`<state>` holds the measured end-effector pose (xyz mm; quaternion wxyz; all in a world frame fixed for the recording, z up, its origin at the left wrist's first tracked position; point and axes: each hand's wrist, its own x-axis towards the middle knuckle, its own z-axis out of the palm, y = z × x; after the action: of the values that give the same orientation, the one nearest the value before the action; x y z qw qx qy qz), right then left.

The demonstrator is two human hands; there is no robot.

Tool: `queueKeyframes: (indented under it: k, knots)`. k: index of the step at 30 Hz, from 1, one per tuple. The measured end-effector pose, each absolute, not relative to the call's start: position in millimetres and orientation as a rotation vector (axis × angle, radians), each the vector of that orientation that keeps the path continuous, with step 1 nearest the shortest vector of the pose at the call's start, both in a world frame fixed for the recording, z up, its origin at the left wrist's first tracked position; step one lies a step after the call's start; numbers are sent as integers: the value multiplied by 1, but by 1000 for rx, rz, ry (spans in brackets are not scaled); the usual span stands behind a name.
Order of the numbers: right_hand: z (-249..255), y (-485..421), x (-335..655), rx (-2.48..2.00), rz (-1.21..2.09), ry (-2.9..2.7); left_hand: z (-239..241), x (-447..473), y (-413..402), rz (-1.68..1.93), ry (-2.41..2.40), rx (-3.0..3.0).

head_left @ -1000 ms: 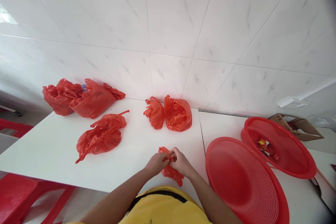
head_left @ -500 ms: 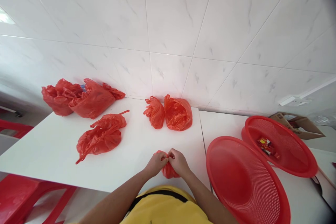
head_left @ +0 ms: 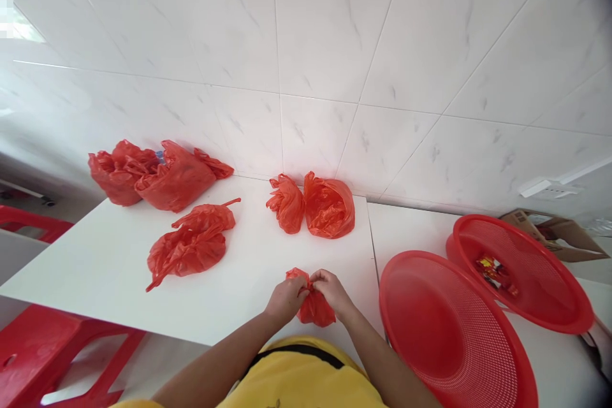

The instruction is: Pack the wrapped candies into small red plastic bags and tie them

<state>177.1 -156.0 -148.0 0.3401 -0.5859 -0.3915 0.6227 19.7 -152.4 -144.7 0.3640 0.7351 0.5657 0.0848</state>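
Close to my body, at the front of the white table [head_left: 258,255], both my hands are at a small red plastic bag [head_left: 317,312]. My left hand [head_left: 288,298] pinches the gathered top of the bag from the left. From the right, my right hand [head_left: 331,292] pinches the same gathered part with thumb and fingers. The fingertips of the two hands nearly meet, and the bag's lower part bulges out beneath them. What the bag contains is hidden.
Two red bags, a crumpled bag [head_left: 287,204] and an opened one [head_left: 329,207], stand by the wall. Farther left are a loose red bag [head_left: 191,245] and full red bags [head_left: 174,178]. Right are two red baskets [head_left: 430,319], [head_left: 530,268] and a cardboard box [head_left: 568,236]. A red stool [head_left: 43,344] stands lower left.
The view has shifted slightly, so the scene sits a little differently. My right hand has drawn a little away from the left, and more of the bag's top shows between them.
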Motion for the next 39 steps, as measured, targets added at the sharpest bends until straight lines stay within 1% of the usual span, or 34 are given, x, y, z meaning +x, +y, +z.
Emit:
queueKeyframes:
  k: [4, 13, 19, 23, 27, 31, 35, 39]
  knots:
    - [-148, -156, 176, -1501, 1687, -879, -142, 20, -153, 164, 1432, 1972]
    - [-176, -140, 184, -1595, 1528, -553, -136, 20, -157, 69, 1423, 2004]
    - [-179, -142, 184, -1647, 1464, -599, -133, 19, -159, 77, 1386, 1934]
    - [-169, -146, 196, -1639, 1475, -748, -122, -3, -149, 207, 1486, 1823]
    - [-174, -145, 227, -1795, 1432, -890, -105, -39, -134, 448, 1651, 1688]
    - [-188, -162, 244, -1867, 1448, -869, -88, -78, -116, 647, 1794, 1580]
    - [-190, -187, 244, -1864, 1569, -809, -70, -121, -97, 773, 2038, 1500]
    - [-186, -201, 239, -1834, 1649, -733, -71, -144, -85, 900, 2282, 1553]
